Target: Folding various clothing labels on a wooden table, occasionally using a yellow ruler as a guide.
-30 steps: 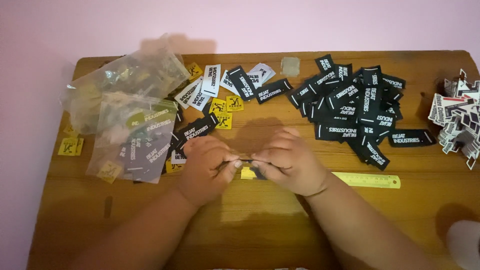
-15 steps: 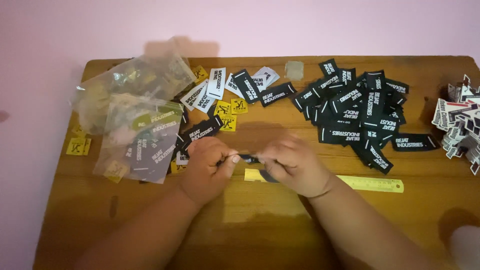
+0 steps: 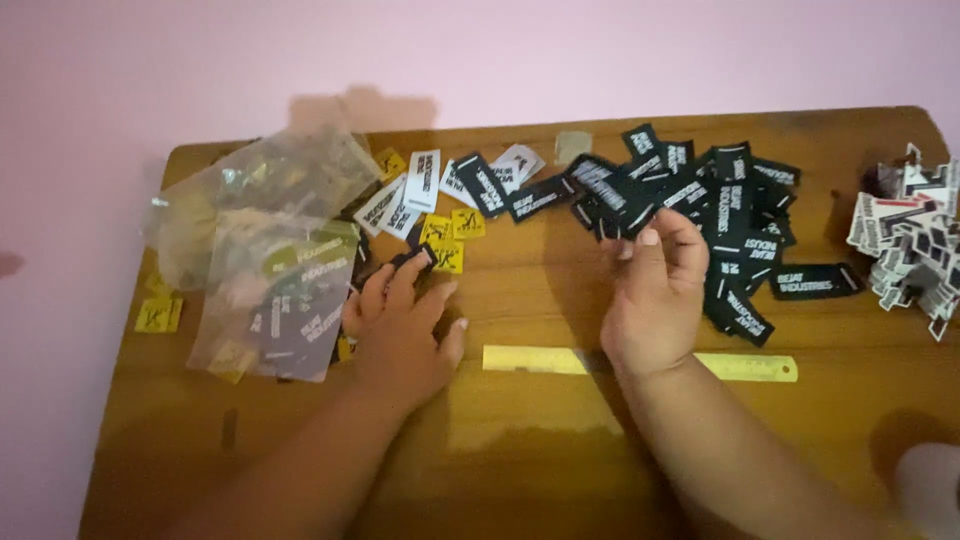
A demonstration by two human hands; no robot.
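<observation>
Pink wall behind wooden table strewn with black labels

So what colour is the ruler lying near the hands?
Yellow ruler, seen best in the head view.

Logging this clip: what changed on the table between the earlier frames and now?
The hands parted. The left hand went left to a black label beside the plastic bags; the right hand went right to the black label pile. Neither visibly grips anything. Yellow ruler, bags and pile stayed put.
</observation>
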